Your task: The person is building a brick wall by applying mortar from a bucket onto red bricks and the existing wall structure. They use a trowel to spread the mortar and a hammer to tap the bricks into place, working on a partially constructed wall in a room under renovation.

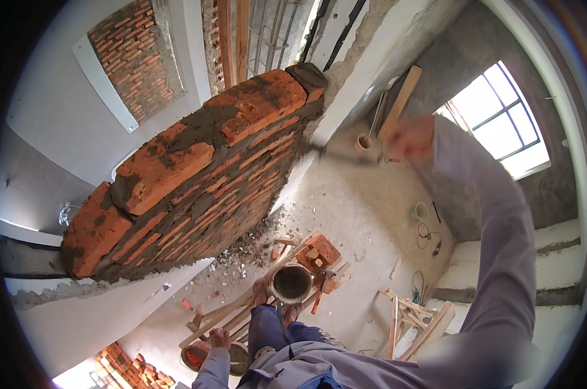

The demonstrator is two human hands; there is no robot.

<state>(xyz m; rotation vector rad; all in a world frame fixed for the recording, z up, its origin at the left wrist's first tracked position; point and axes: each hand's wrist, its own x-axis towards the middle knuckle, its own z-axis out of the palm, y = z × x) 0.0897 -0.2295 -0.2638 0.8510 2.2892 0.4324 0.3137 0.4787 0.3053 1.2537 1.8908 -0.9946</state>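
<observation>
My right hand, smeared by motion, is raised at the upper right with its fingers closed. From it a dark, blurred trowel points left toward the end of the brick wall. Grey mortar and whole orange bricks cover the wall's uneven top. Low at my left side, my left hand is curled over a bucket holding grey material. An orange-red patch shows beside that hand; whatever its fingers grip is hidden. Between my feet stands another bucket with grey contents.
I stand on wooden planks above the floor. Bricks and a hammer lie beside the bucket at my feet. Rubble lines the wall's foot. A wooden trestle stands at lower right, and stacked bricks at lower left.
</observation>
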